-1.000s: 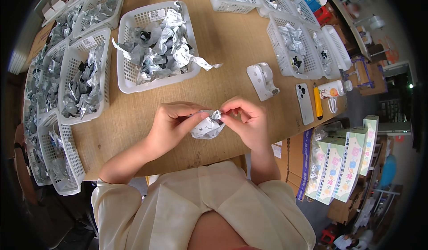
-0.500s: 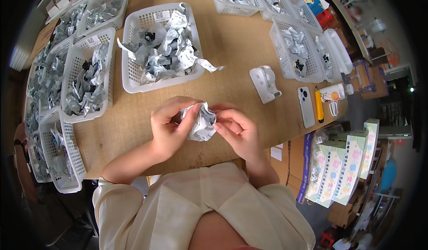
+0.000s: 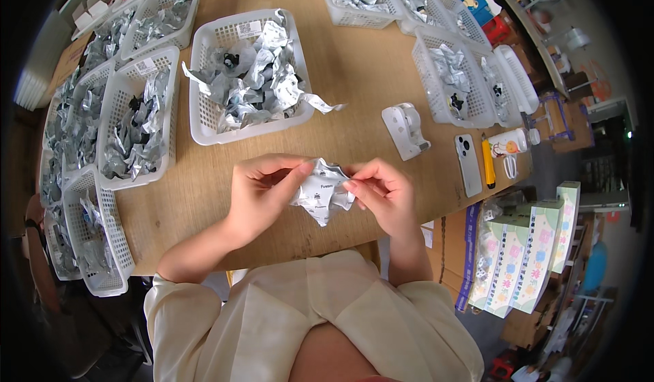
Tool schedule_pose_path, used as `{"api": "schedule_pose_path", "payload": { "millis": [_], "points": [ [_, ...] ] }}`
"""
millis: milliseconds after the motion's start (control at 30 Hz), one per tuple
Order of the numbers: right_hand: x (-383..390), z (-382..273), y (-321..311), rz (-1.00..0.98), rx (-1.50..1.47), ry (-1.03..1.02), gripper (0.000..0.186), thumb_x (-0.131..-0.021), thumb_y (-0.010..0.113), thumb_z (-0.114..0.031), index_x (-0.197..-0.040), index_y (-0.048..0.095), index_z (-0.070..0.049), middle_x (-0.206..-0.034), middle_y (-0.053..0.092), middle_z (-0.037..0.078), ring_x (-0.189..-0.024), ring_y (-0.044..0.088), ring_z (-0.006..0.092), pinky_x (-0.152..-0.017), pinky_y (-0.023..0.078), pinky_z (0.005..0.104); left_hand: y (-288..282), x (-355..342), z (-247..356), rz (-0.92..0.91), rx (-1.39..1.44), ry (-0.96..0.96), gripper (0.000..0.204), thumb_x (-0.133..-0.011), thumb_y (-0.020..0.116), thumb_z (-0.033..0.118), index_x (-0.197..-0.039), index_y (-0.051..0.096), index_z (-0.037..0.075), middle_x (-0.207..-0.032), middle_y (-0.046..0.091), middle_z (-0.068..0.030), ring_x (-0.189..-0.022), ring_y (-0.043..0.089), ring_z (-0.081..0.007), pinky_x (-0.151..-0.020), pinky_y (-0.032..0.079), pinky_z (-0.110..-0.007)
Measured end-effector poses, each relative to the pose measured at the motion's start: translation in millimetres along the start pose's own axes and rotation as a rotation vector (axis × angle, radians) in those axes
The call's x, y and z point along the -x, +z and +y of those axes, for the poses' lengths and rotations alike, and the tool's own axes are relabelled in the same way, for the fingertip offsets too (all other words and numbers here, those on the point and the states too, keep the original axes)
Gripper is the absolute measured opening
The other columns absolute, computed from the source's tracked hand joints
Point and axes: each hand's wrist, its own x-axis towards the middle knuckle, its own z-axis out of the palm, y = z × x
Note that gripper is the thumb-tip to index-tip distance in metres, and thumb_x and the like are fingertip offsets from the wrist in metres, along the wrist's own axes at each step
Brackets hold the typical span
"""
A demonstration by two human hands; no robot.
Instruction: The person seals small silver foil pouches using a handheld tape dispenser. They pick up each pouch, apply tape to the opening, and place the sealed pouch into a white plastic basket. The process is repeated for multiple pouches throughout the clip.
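Between my hands, above the near part of the wooden table (image 3: 204, 225), is a crumpled silver-white foil wrapper (image 3: 323, 194) with small dark print. My left hand (image 3: 262, 191) grips its upper left edge, thumb on top. At its right edge, the thumb and fingertips of my right hand (image 3: 383, 194) pinch the foil. Whether anything lies inside the wrapper cannot be seen. Beyond my hands stands a white perforated basket (image 3: 235, 139), holding crumpled foil wrappers (image 3: 262, 75) and small black pieces (image 3: 232, 59). One foil strip hangs over its right rim.
More white baskets of foil-wrapped pieces line the left (image 3: 172, 136) and the far right (image 3: 428, 106). Right of my hands lie a white tape dispenser (image 3: 406, 131), a phone (image 3: 467, 165), a yellow utility knife (image 3: 488, 164) and a white bottle (image 3: 509, 142). Patterned boxes (image 3: 521, 259) stand beyond the table's right edge.
My right hand has moved a little to the right. The foil wrapper is now spread wider and flatter between both hands, with its printed side showing and a corner pointing down.
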Motion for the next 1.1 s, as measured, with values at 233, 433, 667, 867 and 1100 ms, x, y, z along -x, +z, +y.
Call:
{"api": "schedule_pose_path", "payload": {
  "millis": [233, 433, 667, 867, 1100],
  "points": [
    [-1.5, -14.5, 0.7, 0.077, -0.051, 0.045, 0.011, -0.086, 0.066, 0.003, -0.097, 0.065, 0.004, -0.086, 0.068, 0.007, -0.067, 0.058, 0.0043, -0.055, 0.046, 0.0183, -11.4, -3.1, 12.6, -0.125, -0.072, -0.048, 0.015, -0.087, 0.059, -0.008, -0.095, 0.071, -0.004, -0.089, 0.072, -0.0092, -0.079, 0.066, -0.0089, -0.067, 0.054, -0.022],
    [-1.1, -17.1, -8.6, -0.116, 0.126, -0.001, 0.027, -0.086, 0.062, 0.006, -0.112, 0.069, 0.0, -0.084, 0.067, 0.004, -0.066, 0.056, 0.0044, -0.055, 0.044, 0.018, -18.5, -8.0, 8.9, -0.244, -0.198, 0.359, 0.024, -0.075, 0.06, -0.015, -0.089, 0.073, -0.001, -0.085, 0.072, -0.0137, -0.075, 0.071, -0.0178, -0.065, 0.057, -0.027],
    [-4.5, -20.9, -9.5, -0.111, 0.325, -0.359, 0.024, -0.076, 0.06, 0.015, -0.091, 0.074, 0.001, -0.086, 0.068, 0.011, -0.06, 0.057, 0.0084, -0.05, 0.04, 0.0192, -17.8, -8.7, 10.7, -0.349, -0.061, 0.231, 0.018, -0.073, 0.062, -0.014, -0.084, 0.07, -0.002, -0.09, 0.072, -0.0137, -0.086, 0.07, -0.0198, -0.074, 0.056, -0.029],
    [-4.3, -20.0, -3.0, -0.037, 0.514, -0.527, 0.028, -0.073, 0.06, 0.016, -0.09, 0.074, 0.0, -0.087, 0.069, 0.012, -0.06, 0.058, 0.0105, -0.049, 0.042, 0.0204, -6.6, -5.8, 9.5, -0.213, 0.092, -0.094, 0.011, -0.079, 0.072, -0.005, -0.086, 0.064, -0.002, -0.101, 0.066, -0.0091, -0.097, 0.066, -0.0169, -0.08, 0.056, -0.029],
    [-5.8, -15.8, -5.9, -0.028, 0.509, -0.544, 0.029, -0.074, 0.061, 0.015, -0.092, 0.075, -0.004, -0.088, 0.069, 0.009, -0.066, 0.063, 0.0135, -0.051, 0.045, 0.0234, -7.1, -6.2, 5.6, -0.296, 0.025, -0.128, 0.023, -0.086, 0.067, -0.002, -0.108, 0.069, -0.001, -0.105, 0.069, -0.0102, -0.092, 0.064, -0.0111, -0.078, 0.055, -0.025]
  ]
}}
